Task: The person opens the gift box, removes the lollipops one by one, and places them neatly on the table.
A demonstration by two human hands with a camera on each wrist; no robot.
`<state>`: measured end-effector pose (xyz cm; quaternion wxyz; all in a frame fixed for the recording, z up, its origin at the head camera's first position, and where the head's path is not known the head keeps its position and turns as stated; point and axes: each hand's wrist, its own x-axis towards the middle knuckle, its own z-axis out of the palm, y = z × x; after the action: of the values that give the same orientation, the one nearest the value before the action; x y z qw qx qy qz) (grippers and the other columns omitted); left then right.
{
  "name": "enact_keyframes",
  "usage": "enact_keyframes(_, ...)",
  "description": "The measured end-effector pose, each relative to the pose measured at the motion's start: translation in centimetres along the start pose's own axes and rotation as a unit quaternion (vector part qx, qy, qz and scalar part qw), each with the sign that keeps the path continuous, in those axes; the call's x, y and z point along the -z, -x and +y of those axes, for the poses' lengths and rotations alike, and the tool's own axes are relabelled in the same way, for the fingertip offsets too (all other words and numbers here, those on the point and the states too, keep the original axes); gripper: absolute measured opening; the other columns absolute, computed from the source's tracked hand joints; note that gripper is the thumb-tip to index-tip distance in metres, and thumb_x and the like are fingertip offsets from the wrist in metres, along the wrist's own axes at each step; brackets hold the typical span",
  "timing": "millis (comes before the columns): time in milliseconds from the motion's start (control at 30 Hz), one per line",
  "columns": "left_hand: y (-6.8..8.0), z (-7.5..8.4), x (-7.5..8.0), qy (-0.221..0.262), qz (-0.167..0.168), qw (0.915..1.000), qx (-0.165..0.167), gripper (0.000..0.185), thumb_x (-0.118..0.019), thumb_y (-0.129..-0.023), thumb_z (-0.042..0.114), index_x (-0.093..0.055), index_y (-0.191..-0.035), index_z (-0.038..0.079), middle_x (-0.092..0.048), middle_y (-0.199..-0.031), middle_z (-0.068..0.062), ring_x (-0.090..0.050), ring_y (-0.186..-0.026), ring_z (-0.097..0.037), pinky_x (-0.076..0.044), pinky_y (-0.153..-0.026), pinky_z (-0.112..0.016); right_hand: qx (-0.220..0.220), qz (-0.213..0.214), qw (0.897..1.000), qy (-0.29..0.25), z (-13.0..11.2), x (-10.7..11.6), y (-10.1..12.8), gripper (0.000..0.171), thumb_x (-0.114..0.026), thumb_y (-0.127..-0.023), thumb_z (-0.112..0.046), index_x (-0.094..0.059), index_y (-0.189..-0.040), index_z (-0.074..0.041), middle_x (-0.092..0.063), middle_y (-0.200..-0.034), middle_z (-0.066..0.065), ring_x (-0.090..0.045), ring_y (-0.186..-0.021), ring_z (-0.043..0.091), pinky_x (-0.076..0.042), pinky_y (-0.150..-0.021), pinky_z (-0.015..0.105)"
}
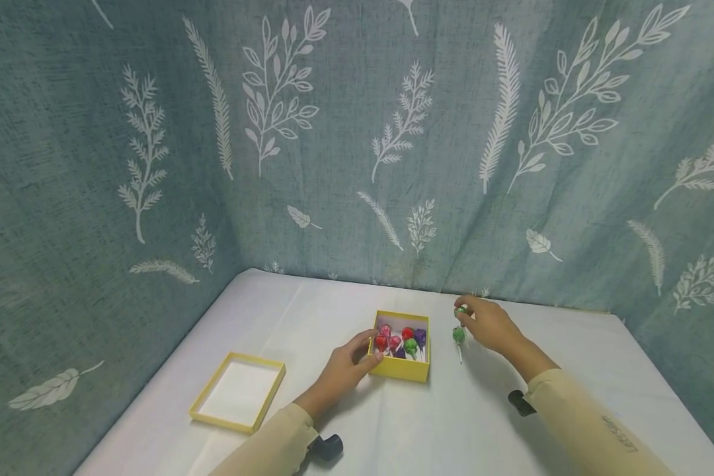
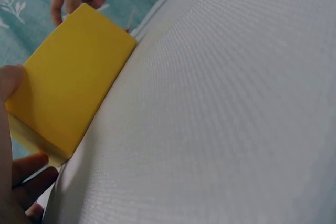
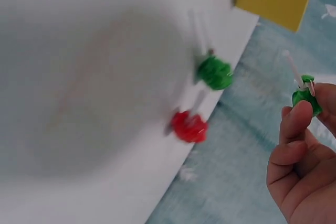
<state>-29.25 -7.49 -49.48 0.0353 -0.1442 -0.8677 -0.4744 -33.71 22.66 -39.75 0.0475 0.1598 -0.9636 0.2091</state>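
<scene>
Nearest: two cream sleeves, each with a black wrist-mounted unit, are reaching forward over the white cloth-covered table (image 1: 571,344).

Near left: a shallow yellow cardboard lid with a white inside (image 1: 238,391) is lying open side up on the table, well apart from both hands.

Centre: the left hand (image 1: 345,371) is resting against the near left corner of the open yellow square cardboard box (image 1: 402,367), with the thumb curling over the rim and the fingers bending round the outer wall, so it is gripping the box. The box is sitting on the table and is holding wrapped lollipops in red, pink, purple and green (image 1: 400,340).

Right of the box: a green-wrapped lollipop on a white stick (image 1: 459,336) is lying on the table, just beside the box, and a red-wrapped lollipop (image 3: 189,126) is lying close to it near the far table edge.

Farther right: the right hand (image 1: 490,324) is hanging above the table, its fingertips pinching a second small green-wrapped lollipop (image 1: 461,309), clear of the surface.

Farthest: a teal fabric backdrop with white leaf prints (image 1: 357,132) is hanging behind the table.
</scene>
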Motion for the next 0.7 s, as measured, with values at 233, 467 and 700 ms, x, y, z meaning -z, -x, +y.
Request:
enact_keyframes(233,0.1,0.1,0.2,-0.001,0.003,1.0,-0.006,0.053,-0.056,-0.083,0.045,-0.04,-0.132,0.033,-0.038,-0.135,0.011,-0.042,-0.119,-0.018,-0.032,-0.098,-0.043,-0.006,0.007,1.0,-0.009,2.5,0.0,0.9,0.024,-0.051,-0.09,-0.026,-0.053,-0.111,-0.014,-0.06,-0.087,0.001,-0.051,-0.058,0.009,-0.039,-0.051,0.029)
enact_keyframes(467,0.2,0.4,0.2,-0.004,0.002,1.0,0.0,0.053,-0.056,-0.083,0.046,-0.04,-0.132,0.034,-0.038,-0.135,0.012,-0.041,-0.12,-0.018,-0.03,-0.098,-0.045,-0.011,0.006,1.0,-0.008,4.5,0.2,2.1,0.027,-0.05,-0.091,-0.026,-0.051,-0.113,-0.011,-0.06,-0.089,0.004,-0.051,-0.064,0.012,-0.04,-0.051,0.029)
enact_keyframes(700,0.1,0.6,0.1,-0.006,-0.001,1.0,0.005,0.054,-0.056,-0.083,0.047,-0.039,-0.132,0.034,-0.037,-0.136,0.011,-0.04,-0.121,-0.019,-0.03,-0.098,-0.044,-0.03,-0.012,0.999,-0.015,6.5,0.2,2.7,0.03,-0.048,-0.092,-0.023,-0.048,-0.117,-0.007,-0.061,-0.083,0.0,-0.053,-0.066,0.012,-0.041,-0.053,0.03)
